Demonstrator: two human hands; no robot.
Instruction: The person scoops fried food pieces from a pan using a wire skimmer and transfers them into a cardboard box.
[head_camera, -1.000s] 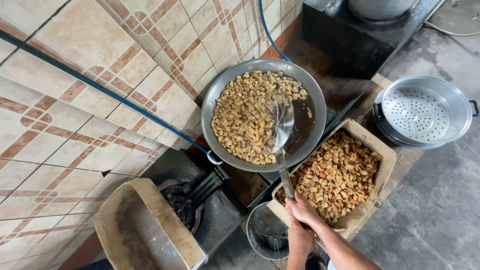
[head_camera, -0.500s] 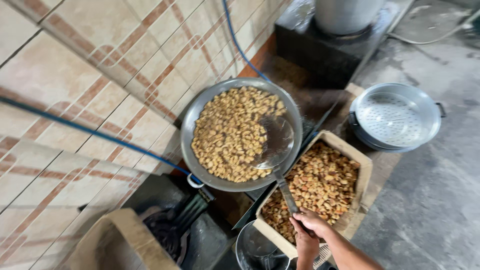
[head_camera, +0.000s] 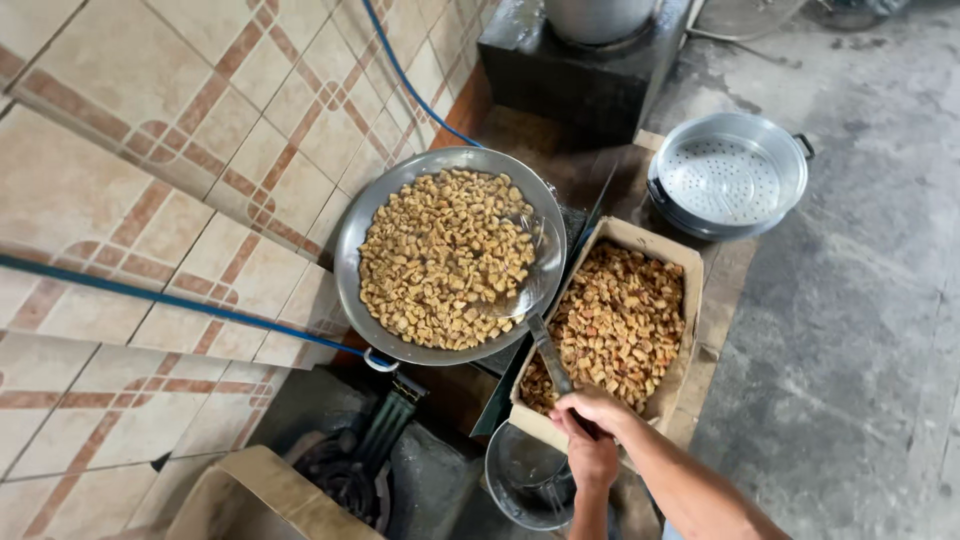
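Open brown cardboard box (head_camera: 690, 275) stood right of the pan, rectangular, flaps up, filled with tan-brown fried pieces. Second brown cardboard box (head_camera: 262, 500) at bottom left, partly out of view

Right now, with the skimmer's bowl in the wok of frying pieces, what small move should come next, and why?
Probably a short sweep of the skimmer through the pale pieces in the wok. Both hands grip its handle, its bowl sits at the wok's near edge, and the pieces look lighter than the browned ones in the cardboard box.
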